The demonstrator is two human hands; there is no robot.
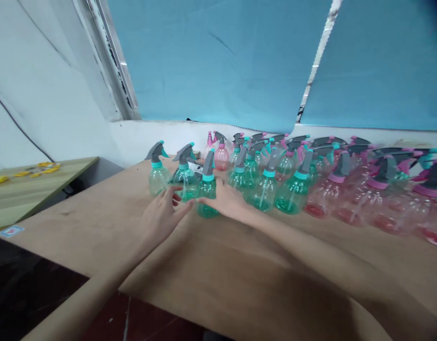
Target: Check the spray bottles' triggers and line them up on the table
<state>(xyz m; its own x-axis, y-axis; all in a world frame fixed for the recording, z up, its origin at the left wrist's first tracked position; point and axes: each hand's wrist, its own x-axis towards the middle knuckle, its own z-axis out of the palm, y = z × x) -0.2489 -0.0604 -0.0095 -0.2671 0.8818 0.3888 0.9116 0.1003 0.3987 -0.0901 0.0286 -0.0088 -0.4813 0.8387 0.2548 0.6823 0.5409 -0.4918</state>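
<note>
Several green spray bottles with grey triggers stand on a brown board table [218, 279]. My left hand [162, 215] reaches forward with fingers apart, its fingertips close to a green bottle [185, 177]. My right hand [227, 201] lies with its fingers curved against the base of another green spray bottle [206, 192], touching its right side. A third green bottle [158, 173] stands alone to the left of both hands. Whether the right hand grips its bottle or only rests on it is unclear.
Several more green bottles [264, 187] and pink bottles [332, 194] crowd the table to the right, up to the white ledge [161, 135]. Blue blinds [222, 61] cover the window. A lower wooden table [30, 184] with yellow bits stands at the left.
</note>
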